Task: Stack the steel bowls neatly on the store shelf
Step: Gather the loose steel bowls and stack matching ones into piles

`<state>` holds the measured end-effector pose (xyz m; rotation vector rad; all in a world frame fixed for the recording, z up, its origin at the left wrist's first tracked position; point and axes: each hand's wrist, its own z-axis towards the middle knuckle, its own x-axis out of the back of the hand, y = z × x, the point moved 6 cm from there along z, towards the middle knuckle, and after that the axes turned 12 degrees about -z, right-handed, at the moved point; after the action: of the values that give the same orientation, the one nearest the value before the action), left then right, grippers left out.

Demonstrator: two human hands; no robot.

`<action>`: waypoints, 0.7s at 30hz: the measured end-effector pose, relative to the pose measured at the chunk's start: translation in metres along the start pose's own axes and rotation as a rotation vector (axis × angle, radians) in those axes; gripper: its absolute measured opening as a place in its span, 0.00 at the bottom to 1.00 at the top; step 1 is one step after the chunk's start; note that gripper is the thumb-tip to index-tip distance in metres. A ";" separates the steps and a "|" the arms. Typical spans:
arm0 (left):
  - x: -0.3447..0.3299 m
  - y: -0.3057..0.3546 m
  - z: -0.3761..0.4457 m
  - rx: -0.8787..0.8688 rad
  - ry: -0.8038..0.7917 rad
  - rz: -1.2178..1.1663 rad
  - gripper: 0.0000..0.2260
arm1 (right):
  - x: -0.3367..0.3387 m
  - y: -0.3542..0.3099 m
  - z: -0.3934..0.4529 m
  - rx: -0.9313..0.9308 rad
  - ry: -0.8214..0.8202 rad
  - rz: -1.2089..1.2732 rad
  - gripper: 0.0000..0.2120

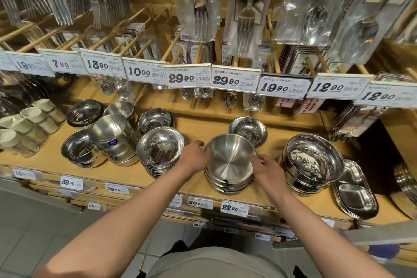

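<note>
A brushed steel bowl (230,156) is held upside down, tilted on a low stack of matching steel bowls (229,184) near the front of the wooden shelf (203,124). It is flanked evenly: left hand (195,157) pinches its left rim, right hand (267,169) its right.

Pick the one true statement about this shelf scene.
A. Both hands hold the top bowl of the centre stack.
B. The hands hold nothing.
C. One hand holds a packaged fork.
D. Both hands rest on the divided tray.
A: the left hand and right hand grip opposite rims of the tilted top bowl.
</note>
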<state>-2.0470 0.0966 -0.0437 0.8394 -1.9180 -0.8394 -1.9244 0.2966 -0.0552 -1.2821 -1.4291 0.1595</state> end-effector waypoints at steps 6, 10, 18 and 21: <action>-0.018 -0.018 -0.004 0.206 -0.132 -0.371 0.19 | -0.018 0.015 -0.002 -0.157 -0.172 0.366 0.19; -0.021 -0.021 -0.007 0.237 -0.139 -0.442 0.16 | -0.012 0.009 0.002 -0.149 -0.195 0.358 0.20; -0.023 -0.025 -0.012 0.232 -0.133 -0.465 0.16 | -0.009 0.008 0.005 -0.138 -0.155 0.285 0.17; -0.021 -0.026 -0.012 0.233 -0.134 -0.449 0.15 | -0.010 0.009 0.006 -0.111 -0.138 0.257 0.16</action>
<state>-2.0223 0.0965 -0.0692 1.4223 -2.0003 -0.9637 -1.9264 0.2961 -0.0693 -1.5707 -1.4008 0.3509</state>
